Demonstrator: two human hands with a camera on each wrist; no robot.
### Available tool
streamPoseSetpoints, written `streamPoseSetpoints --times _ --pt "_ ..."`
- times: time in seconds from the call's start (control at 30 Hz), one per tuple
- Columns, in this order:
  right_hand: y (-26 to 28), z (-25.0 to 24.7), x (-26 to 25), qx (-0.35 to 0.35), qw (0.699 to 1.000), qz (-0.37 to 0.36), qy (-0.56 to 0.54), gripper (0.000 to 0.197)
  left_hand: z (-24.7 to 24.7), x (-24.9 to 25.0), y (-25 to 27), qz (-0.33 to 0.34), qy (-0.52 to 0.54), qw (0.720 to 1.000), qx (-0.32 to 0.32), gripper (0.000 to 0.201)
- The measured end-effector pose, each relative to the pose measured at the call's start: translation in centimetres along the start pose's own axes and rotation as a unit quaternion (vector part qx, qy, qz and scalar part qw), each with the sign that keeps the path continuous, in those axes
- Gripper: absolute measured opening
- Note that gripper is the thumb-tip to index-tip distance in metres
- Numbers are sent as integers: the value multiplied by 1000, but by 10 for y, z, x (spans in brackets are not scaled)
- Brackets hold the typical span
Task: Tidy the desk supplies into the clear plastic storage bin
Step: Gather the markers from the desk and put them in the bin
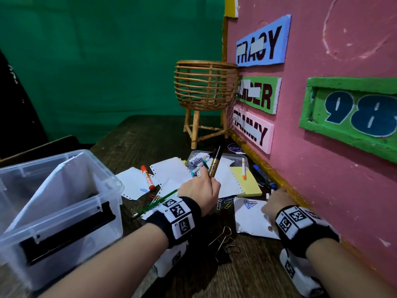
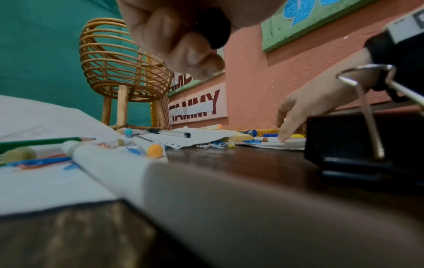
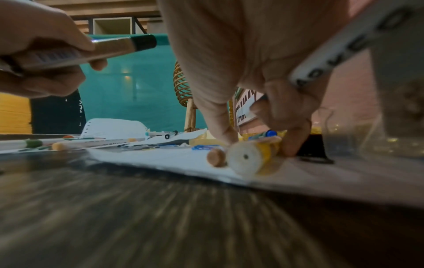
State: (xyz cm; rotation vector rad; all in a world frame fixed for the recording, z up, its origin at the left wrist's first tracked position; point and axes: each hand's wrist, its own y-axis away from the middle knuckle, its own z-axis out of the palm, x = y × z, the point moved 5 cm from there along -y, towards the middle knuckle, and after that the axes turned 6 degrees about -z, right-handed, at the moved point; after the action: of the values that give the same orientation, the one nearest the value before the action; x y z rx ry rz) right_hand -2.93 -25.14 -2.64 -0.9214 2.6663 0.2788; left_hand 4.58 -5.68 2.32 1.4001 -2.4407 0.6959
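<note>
My left hand [image 1: 206,181] grips a gold marker [image 1: 215,162] with a black cap, held upright above the scattered papers; the right wrist view shows the same marker [image 3: 110,48] in curled fingers. By the pink board, my right hand [image 1: 276,195] is down on a white sheet. There its thumb and fingers [image 3: 293,139] pinch a yellow-and-white marker [image 3: 250,156]. A thin tan-capped pen [image 3: 216,156] lies beside that marker, and a white lettered pen [image 3: 344,49] is tucked in the palm. The clear plastic bin [image 1: 103,175] stands open at the left.
Loose on the papers lie an orange marker [image 1: 147,178], a green pencil [image 1: 156,203], a yellow sticky pad [image 1: 247,183], a blue marker [image 1: 263,176] and paper clips [image 1: 225,203]. A black binder clip [image 1: 223,246] sits between my wrists. A wicker stand [image 1: 206,93] is behind.
</note>
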Motion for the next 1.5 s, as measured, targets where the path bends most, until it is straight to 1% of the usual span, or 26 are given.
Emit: streamPoseSetpoints --times 0.07,0.13,0.2,0.23,0.27,0.3,0.33,0.37,0.4,0.47,0.53,0.67,0.73,0.8,0.9,0.93,1.0,1.03,1.1,1.17,1.23,1.27,1.3,1.4,1.47,1.5 --pt "3 -3 0 9 1000 10 -4 59 1 0 0 1 3 1000 -6 18" --pt "6 -11 -7 40 999 -36 -3 45 3 -1 0 5 6 1000 -21 18" --pt "12 -20 -17 93 987 -128 -10 29 6 0 -1 17 16 999 -37 19" --pt "17 -23 -25 116 974 -194 -26 23 7 1 0 28 26 998 -47 20" --pt "23 -24 -34 120 955 -264 -56 19 7 3 0 43 38 997 -58 21" --pt "30 -24 -43 108 936 -324 -87 18 8 5 2 62 52 994 -68 23" --pt "38 -23 -51 92 920 -365 -112 22 9 9 4 81 64 992 -76 26" --pt "45 -23 -57 81 908 -387 -137 28 9 12 6 98 71 989 -86 29" --pt "49 -24 -59 78 898 -399 -167 33 10 15 8 112 72 986 -98 31" --pt "52 -27 -59 88 880 -410 -222 35 13 18 11 131 58 982 -121 32" --pt "53 -28 -59 94 871 -413 -249 31 17 19 11 141 53 979 -140 33" --pt "58 -22 -66 55 860 -427 -275 20 20 19 10 150 44 976 -151 36" --pt "57 -21 -66 64 865 -423 -262 21 20 20 10 154 36 976 -153 36" --pt "54 -21 -64 79 874 -414 -243 26 20 21 10 163 11 975 -152 34" --pt "52 -19 -63 81 886 -407 -207 34 18 17 3 166 -110 973 -119 28" --pt "51 -19 -63 81 890 -405 -194 34 17 14 -3 158 -147 972 -97 31" --pt "48 -17 -62 78 895 -400 -178 30 13 -1 -19 104 -176 977 -59 36" --pt "46 -17 -62 79 898 -397 -172 25 12 -12 -28 61 -190 979 -50 39" --pt "43 -18 -60 99 908 -377 -153 18 11 -36 -47 -27 -236 970 -45 46" --pt "42 -20 -56 132 921 -347 -117 22 10 -64 -60 -134 -253 956 -58 48" --pt "41 -23 -53 152 929 -320 -106 27 12 -90 -66 -231 -223 945 -66 48" --pt "41 -23 -53 156 931 -313 -106 29 14 -99 -67 -252 -205 943 -76 48" --pt "40 -23 -53 156 932 -311 -105 30 19 -109 -68 -258 -191 943 -91 50" --pt "38 -21 -54 144 932 -313 -110 34 29 -121 -69 -237 -192 940 -154 45" --pt "37 -20 -54 135 931 -319 -115 33 29 -128 -70 -260 -164 938 -158 42" --pt "36 -19 -54 133 929 -324 -118 32 27 -130 -72 -262 -159 938 -161 42"
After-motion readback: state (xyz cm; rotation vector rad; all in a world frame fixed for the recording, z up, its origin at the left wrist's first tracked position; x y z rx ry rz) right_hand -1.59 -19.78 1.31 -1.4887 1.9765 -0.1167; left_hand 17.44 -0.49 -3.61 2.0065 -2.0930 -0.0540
